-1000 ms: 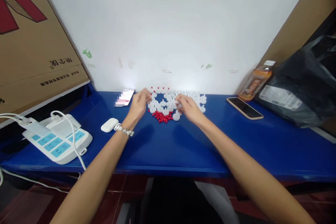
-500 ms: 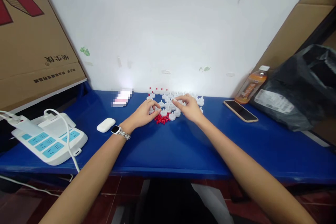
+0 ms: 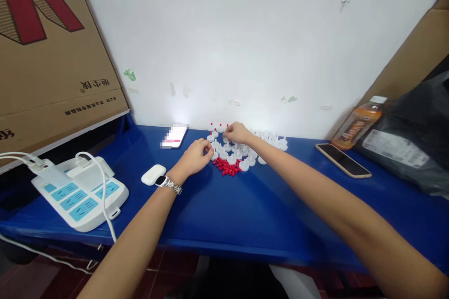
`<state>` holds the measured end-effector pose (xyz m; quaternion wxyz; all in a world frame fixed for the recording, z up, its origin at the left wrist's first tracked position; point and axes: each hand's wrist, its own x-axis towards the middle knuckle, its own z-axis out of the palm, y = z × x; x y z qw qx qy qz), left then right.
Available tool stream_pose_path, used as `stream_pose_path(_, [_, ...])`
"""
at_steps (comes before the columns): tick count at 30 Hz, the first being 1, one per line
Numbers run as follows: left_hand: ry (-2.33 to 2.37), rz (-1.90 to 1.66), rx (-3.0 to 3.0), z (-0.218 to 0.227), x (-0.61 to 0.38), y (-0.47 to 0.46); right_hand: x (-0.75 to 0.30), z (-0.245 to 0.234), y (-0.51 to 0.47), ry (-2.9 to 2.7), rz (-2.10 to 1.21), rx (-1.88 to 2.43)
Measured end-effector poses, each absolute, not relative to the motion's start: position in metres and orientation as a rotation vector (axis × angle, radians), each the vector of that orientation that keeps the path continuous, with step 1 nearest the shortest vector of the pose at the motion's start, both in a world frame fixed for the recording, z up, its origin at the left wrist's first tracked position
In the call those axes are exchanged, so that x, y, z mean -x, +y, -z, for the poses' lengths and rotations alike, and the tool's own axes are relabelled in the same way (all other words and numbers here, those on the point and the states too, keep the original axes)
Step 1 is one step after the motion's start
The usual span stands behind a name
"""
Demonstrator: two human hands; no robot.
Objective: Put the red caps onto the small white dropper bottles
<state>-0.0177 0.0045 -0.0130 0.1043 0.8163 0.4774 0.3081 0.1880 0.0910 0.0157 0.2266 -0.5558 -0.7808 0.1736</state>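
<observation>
My right hand (image 3: 237,132) reaches over the white nozzle caps (image 3: 244,165), its fingers pinched down on one white nozzle cap (image 3: 226,140) near the back row. Left of the heap rests my left hand (image 3: 198,155), thumb and fingers curled together; whatever lies between them, if anything, is too small to make out. A pile of small red tips (image 3: 226,167) lies in front of the white caps. By the wall stand several white caps with red tips on top (image 3: 220,128), partly hidden by my right hand.
On the left are a white power strip (image 3: 82,196) with cables, a white earbud case (image 3: 153,174) and a lit phone (image 3: 175,135). To the right lie another phone (image 3: 343,160), a drink bottle (image 3: 358,122) and a black plastic bag (image 3: 414,135). A cardboard box (image 3: 56,70) leans at the left.
My right hand has gone from the middle of the white caps to the back row beside the red-tipped ones. My left hand stays beside the heap. The view has shifted slightly.
</observation>
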Motion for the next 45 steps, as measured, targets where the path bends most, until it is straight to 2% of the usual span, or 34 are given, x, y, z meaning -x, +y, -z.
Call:
stream_pose_path(8, [1.470, -0.894, -2.378, 0.015, 0.023, 0.010, -0.165, -0.021, 0.102, -2.171, -0.254, 1.573])
stream_pose_path(17, [1.516, -0.887, -2.323, 0.015, 0.025, 0.007, -0.133, -0.028, 0.095, -2.191, -0.327, 1.495])
stream_pose_path(19, [1.505, -0.986, -2.315, 0.014, 0.024, 0.005, -0.140, -0.030, 0.088, -2.115, -0.434, 1.401])
stream_pose_path(23, [1.469, -1.259, -2.296, 0.008, 0.015, -0.003, -0.161, -0.032, 0.057, -1.798, -0.865, 1.070])
stream_pose_path(27, [1.311, -1.236, -2.371, 0.002, 0.003, -0.014, -0.182, -0.029, 0.016, -1.597, -1.045, 0.948])
stream_pose_path(30, [1.177, -1.176, -2.462, -0.001, -0.007, -0.022, -0.194, -0.023, -0.011, -1.593, -0.977, 0.967])
stream_pose_path(36, [1.038, -1.117, -2.621, -0.010, -0.020, -0.039, -0.204, -0.013, -0.043, -1.900, -0.600, 0.983])
stream_pose_path(45, [0.983, -1.176, -2.514, -0.004, -0.032, -0.040, -0.191, -0.005, -0.043, -1.785, -0.595, 0.967])
